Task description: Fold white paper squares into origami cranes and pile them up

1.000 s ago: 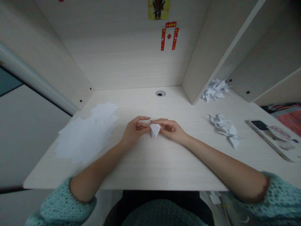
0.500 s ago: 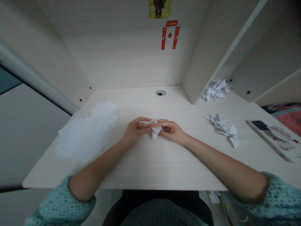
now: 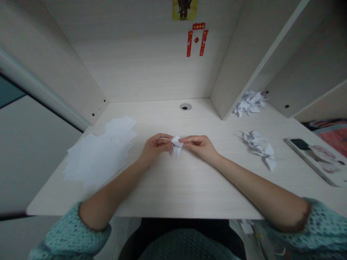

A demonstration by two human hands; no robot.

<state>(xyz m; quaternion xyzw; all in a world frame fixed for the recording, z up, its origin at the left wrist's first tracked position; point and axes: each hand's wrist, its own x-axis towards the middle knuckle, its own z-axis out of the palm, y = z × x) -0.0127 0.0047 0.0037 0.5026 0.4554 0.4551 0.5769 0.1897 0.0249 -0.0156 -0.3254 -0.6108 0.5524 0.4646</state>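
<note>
A small piece of folded white paper point(image 3: 177, 146), with a pointed lower end and a peaked top, is held between my two hands over the middle of the desk. My left hand point(image 3: 156, 147) pinches its left edge between thumb and fingers. From the other side, my right hand point(image 3: 200, 146) grips the right edge with thumb and forefinger. A spread pile of white paper sheets point(image 3: 97, 155) lies left of my left hand. Beyond my right hand rests a row of folded paper pieces point(image 3: 257, 146).
A heap of folded papers point(image 3: 249, 103) sits behind the upright divider point(image 3: 244, 65) at the back right. A phone point(image 3: 316, 159) lies by the right edge. The desk point(image 3: 168, 195) has a round cable hole point(image 3: 185, 107); red stickers point(image 3: 197, 39) mark the back panel.
My right fingers have drawn back from over the paper to its right edge. The paper has turned slightly, and more of its top shows. My left hand keeps its hold.
</note>
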